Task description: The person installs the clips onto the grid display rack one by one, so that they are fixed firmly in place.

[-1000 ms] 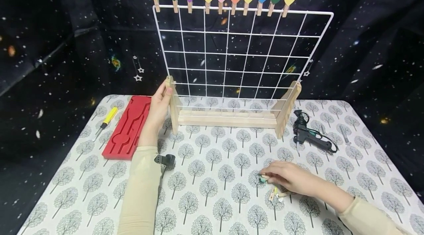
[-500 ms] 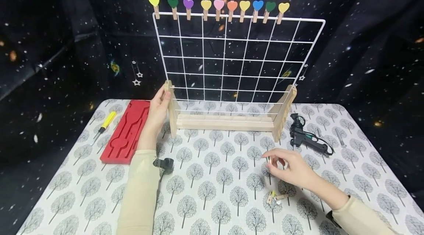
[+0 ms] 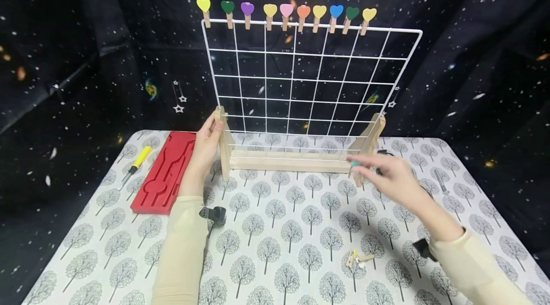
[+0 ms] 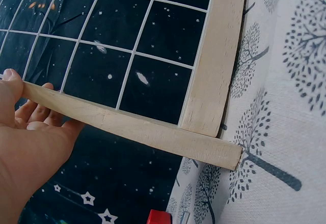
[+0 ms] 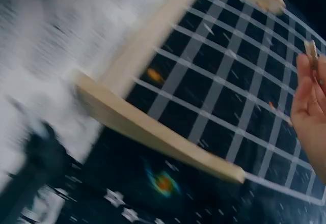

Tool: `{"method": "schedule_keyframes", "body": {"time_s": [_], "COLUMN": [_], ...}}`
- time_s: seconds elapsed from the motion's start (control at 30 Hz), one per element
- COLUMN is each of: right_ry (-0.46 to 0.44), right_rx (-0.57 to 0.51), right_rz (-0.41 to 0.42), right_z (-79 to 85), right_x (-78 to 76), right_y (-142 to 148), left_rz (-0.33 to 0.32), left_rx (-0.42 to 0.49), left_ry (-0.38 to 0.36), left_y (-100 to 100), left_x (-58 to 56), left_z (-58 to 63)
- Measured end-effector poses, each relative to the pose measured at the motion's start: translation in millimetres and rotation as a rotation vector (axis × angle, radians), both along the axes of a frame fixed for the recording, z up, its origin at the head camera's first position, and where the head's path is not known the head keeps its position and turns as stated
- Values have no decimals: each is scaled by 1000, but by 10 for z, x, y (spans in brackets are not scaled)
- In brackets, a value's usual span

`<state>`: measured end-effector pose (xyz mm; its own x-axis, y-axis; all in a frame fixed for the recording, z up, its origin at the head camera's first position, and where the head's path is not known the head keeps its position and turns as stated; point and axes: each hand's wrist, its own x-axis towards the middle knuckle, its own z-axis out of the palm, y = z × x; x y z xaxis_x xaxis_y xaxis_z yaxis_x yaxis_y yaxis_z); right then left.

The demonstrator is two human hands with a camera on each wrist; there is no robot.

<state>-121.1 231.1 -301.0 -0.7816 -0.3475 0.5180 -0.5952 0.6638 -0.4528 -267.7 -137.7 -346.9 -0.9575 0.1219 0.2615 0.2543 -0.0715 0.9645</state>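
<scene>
A white wire grid (image 3: 294,54) stands in a pale wooden stand (image 3: 292,161). Along its top bar sit several wooden clothespins with coloured hearts (image 3: 286,10). My left hand (image 3: 205,147) holds the stand's left upright (image 4: 127,122), thumb on one side and fingers on the other. Between the thumb and fingers of my right hand (image 3: 391,176) is a small wooden clothespin (image 5: 310,52) with a teal piece on it, pinched in front of the stand's right upright (image 3: 370,139). The right wrist view is blurred.
A few loose clothespins (image 3: 360,259) lie in a small pile at the front right. At left are a red moulded tray (image 3: 148,195) and a yellow-handled screwdriver (image 3: 142,157). Clear sticks (image 3: 441,181) lie at right; my right hand mostly covers a black glue gun.
My right hand has picked up the clothespin near the small pile and carried it up and away toward the stand's right side. My left hand keeps its hold on the upright.
</scene>
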Motion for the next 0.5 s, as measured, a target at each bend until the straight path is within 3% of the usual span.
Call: {"method": "schedule_keyframes", "body": {"time_s": [0.17, 0.27, 0.5], "right_ry": [-37, -16, 193], "right_rx": [-218, -360, -872], "right_rz": [-124, -137, 149], "right_z": [501, 765, 1261], "right_x": [-166, -276, -643], "right_y": [62, 96, 122], "left_rz": [-12, -13, 11], "left_rx": [8, 14, 1], "left_ry": [3, 3, 4], "left_y": [20, 35, 4], "left_x": [-21, -28, -10], "left_z": [-13, -11, 5]}}
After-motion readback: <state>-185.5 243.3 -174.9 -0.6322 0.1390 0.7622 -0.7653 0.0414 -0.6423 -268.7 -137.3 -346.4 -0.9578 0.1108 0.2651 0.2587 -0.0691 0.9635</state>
